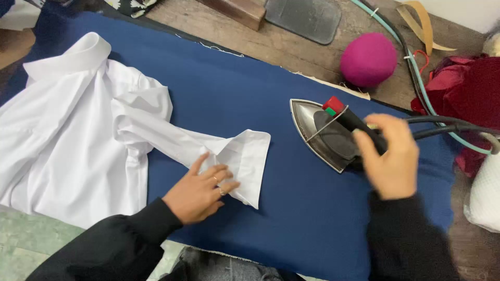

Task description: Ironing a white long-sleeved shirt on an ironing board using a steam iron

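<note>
Left hand: the left hand [200, 193] lies flat and spread near the front edge of the blue ironing cloth [271, 208], fingers pressing down the folded cuff [245, 158] of a white shirt [73, 145]; it grips nothing, only pins.
Right hand: the right hand [390, 156] is closed round the black handle of the iron [328, 130], towards the right end of the cloth.
Iron: soleplate down on the cloth, pointed nose aimed at the far left, just beside the cuff but apart from it; a red and green knob sits at the front of the handle. It looks heavy and rigid; the handle is the only safe hold, the metal base likely hot.
Shirt: spread over the left end of the cloth, collar at the far left corner, one sleeve running to the middle. Thin, soft, light cloth that creases and slides easily; best held flat by the cuff edge.
Cables: dark and teal cords [442, 125] trail from the iron off the right edge.
Far side: bare wooden table [291, 47] with a pink felt ball [369, 58], a grey pad [307, 18], a wooden block [234, 10] and red fabric [469, 88].
</note>
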